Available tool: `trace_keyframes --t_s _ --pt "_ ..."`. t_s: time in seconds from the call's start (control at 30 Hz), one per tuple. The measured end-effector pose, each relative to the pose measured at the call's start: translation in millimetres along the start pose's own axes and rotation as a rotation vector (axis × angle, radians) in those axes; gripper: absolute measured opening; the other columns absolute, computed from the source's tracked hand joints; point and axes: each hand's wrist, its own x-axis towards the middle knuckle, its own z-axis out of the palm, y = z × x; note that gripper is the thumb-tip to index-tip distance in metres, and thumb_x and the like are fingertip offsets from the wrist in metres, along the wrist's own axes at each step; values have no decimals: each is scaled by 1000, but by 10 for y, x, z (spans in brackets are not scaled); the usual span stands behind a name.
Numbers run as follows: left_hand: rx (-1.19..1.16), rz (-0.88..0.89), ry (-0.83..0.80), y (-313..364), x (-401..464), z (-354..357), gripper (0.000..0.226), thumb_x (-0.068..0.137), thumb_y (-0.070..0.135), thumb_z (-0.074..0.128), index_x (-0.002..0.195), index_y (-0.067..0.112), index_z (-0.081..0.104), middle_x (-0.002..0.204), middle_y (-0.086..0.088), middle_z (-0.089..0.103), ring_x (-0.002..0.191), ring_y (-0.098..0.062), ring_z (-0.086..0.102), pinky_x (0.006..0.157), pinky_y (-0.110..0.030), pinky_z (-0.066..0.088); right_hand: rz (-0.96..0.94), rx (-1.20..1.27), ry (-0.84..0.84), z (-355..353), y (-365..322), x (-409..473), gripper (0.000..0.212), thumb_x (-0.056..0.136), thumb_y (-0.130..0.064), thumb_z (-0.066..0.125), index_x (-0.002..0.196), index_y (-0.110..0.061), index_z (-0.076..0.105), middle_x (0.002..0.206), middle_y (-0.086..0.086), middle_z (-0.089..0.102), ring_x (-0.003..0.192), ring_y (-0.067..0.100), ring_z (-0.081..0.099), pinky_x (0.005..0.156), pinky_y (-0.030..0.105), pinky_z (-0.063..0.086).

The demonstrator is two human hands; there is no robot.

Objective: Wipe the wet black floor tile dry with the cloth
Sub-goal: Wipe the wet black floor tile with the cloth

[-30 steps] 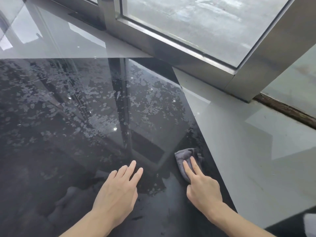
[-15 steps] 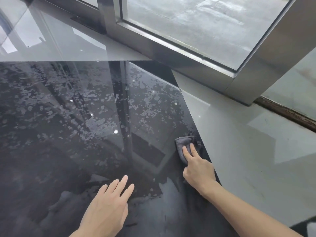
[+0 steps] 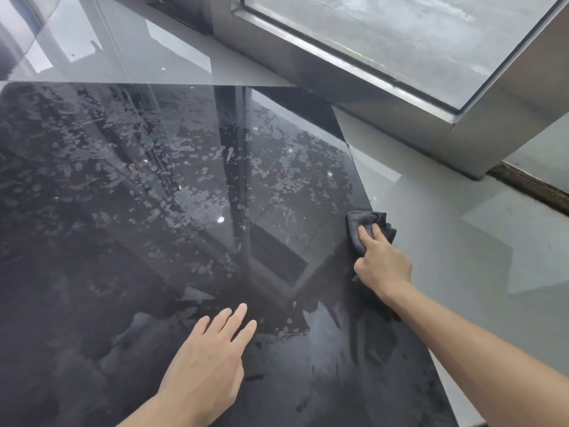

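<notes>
While the right hand [image 3: 383,263] presses a bunched dark grey cloth [image 3: 368,228] against the floor at the right of centre in the frame, the left hand [image 3: 209,362] lies flat at the lower centre, its fingers [image 3: 229,318] straight, close together and holding nothing, palm down on the black floor tile [image 3: 154,226]. On the right hand, the two fingers that show lie extended on top of the cloth and pin it down; the thumb is hidden, so I cannot tell whether it curls around the fabric. The cloth sits right at the tile's right edge, with part of it spilling over onto the pale grey floor [image 3: 462,272] beside it. The black tile fills most of the left and middle of the frame; pale blotches and beads of water speckle its upper and central area, while the strip near the lower right, below the cloth and along the right forearm, looks darker and smeared. Across the upper right runs a metal door frame [image 3: 385,97] with a glass pane [image 3: 400,32] above it, touching the grey floor.
</notes>
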Motion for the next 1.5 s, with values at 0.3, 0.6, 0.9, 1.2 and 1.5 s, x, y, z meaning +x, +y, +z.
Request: trace_keyframes --t_s 0.3,0.6,0.9,1.2,1.5 --pt "-1 76 18 88 52 -48 64 42 27 86 103 14 73 114 -7 68 95 -24 68 72 -41 57 68 -63 -11 261 425 -1045 72 81 -24 46 145 -43 19 156 -19 7 84 26 66 56 24 38" --pt "21 135 -58 57 -127 -238 59 53 27 81 108 12 70 117 -11 66 99 -27 66 76 -43 56 178 -106 -123 365 659 -1996 78 80 -31 46 142 -52 2 149 -31 -12 81 5 63 59 15 39" --pt "100 302 -185 208 284 -18 55 96 28 27 147 17 9 157 -10 4 139 -28 13 110 -43 20 228 -107 -199 239 506 -2017 70 83 -24 45 146 -39 18 157 -15 7 104 26 62 70 28 46" --pt "414 388 -232 537 553 -139 34 93 19 28 122 15 43 140 -6 37 135 -32 22 97 -47 30 278 -73 -368 19 346 -1697 68 85 -22 46 147 -25 18 156 3 14 127 32 42 90 38 42" --pt "268 310 -129 393 358 83 56 97 41 21 147 17 18 157 -2 11 143 -26 7 111 -45 16 172 -60 -164 296 528 -1748 77 78 -15 45 146 -35 16 158 -10 7 104 32 59 66 29 39"
